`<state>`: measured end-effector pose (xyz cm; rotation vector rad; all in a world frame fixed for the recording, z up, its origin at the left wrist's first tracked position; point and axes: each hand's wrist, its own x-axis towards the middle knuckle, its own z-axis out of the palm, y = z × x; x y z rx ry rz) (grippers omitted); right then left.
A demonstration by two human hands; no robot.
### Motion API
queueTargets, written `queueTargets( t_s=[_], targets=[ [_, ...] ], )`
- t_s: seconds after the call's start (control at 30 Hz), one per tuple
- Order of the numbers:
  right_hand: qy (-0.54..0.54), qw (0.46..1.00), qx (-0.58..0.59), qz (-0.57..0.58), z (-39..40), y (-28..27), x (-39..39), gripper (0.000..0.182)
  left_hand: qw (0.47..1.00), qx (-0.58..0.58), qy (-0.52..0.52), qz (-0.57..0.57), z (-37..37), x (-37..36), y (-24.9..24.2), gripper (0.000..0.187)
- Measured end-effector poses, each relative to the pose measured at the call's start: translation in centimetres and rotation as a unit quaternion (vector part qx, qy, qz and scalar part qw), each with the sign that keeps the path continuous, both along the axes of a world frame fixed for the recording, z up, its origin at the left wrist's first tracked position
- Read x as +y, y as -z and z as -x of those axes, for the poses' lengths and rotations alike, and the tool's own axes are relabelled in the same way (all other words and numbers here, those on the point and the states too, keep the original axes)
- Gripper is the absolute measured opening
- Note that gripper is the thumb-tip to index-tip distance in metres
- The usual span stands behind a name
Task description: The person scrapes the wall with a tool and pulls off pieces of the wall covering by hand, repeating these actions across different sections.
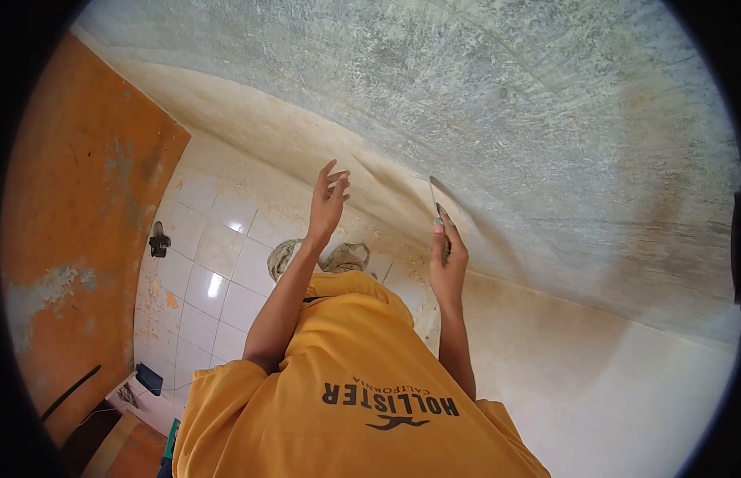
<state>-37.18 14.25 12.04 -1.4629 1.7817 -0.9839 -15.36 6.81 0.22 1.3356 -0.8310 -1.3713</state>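
My right hand (448, 259) is closed round the handle of a scraper (434, 191), whose thin metal blade points up at the wall. The blade tip is at or very near the lower border of the rough grey wall surface (498, 119); contact is hard to judge. Its handle is mostly hidden by my fingers. To the left, my left hand (329, 203) is raised with nothing in it, fingers apart and slightly bent, close to the pale lower strip of wall (267, 119).
An orange wall (75, 183) with worn grey patches stands at the left. White floor tiles (219, 291) carry scattered flakes and dust. A dark object (159, 239) lies by the orange wall. Crumpled greyish cloth (345, 259) shows near my feet, and a dark flat item (149, 380) sits lower left.
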Motion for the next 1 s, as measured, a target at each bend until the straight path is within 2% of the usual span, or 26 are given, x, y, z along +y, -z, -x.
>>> queueTargets(
  t_s=[0.07, 0.17, 0.3, 0.33, 0.43, 0.47, 0.57, 0.63, 0.7, 0.87, 1.0],
  targets=[
    [-0.009, 1.000, -0.005, 0.023, 0.7, 0.6, -0.2, 0.038, 1.000, -0.003, 0.005, 0.005, 0.3, -0.6, 0.1, 0.054],
    [-0.009, 1.000, 0.006, -0.011, -0.3, 1.1, -0.5, 0.040, 1.000, -0.006, 0.004, 0.007, 1.2, -0.2, 0.4, 0.055],
    [-0.024, 0.998, 0.010, 0.054, 1.5, 0.5, -0.2, 0.035, 1.000, 0.003, 0.014, 0.016, 1.7, 0.5, 0.2, 0.054],
    [-0.017, 0.999, -0.006, 0.038, 1.3, -0.8, -0.2, 0.036, 1.000, 0.005, 0.014, 0.018, 1.8, 0.7, 0.2, 0.054],
    [-0.044, 0.997, 0.034, 0.054, 0.0, 2.1, -2.2, 0.036, 1.000, -0.014, 0.025, -0.006, 1.8, 1.1, 0.3, 0.053],
    [-0.052, 0.998, 0.021, 0.025, -0.9, 2.7, -2.8, 0.036, 1.000, -0.006, 0.023, -0.004, 1.8, 1.2, 0.2, 0.053],
    [-0.040, 0.999, 0.009, -0.010, -1.7, 1.5, -1.8, 0.040, 1.000, -0.007, 0.022, -0.001, 1.3, 1.9, -0.6, 0.053],
    [-0.020, 0.999, -0.031, 0.004, -0.8, -0.2, -0.6, 0.040, 1.000, -0.014, 0.014, -0.003, 0.5, 2.1, -0.2, 0.053],
    [-0.020, 0.999, -0.026, 0.022, 0.7, 0.1, -0.4, 0.039, 1.000, -0.012, -0.002, -0.019, 0.2, 2.6, 0.3, 0.054],
    [-0.066, 0.997, 0.002, 0.028, -2.4, 1.2, -2.0, 0.037, 1.000, -0.013, -0.011, -0.014, 0.2, 2.4, -0.1, 0.052],
    [-0.036, 0.998, 0.008, 0.047, -0.1, 0.4, -0.3, 0.042, 1.000, -0.006, -0.017, -0.010, 0.7, 2.1, 0.3, 0.051]
  ],
)
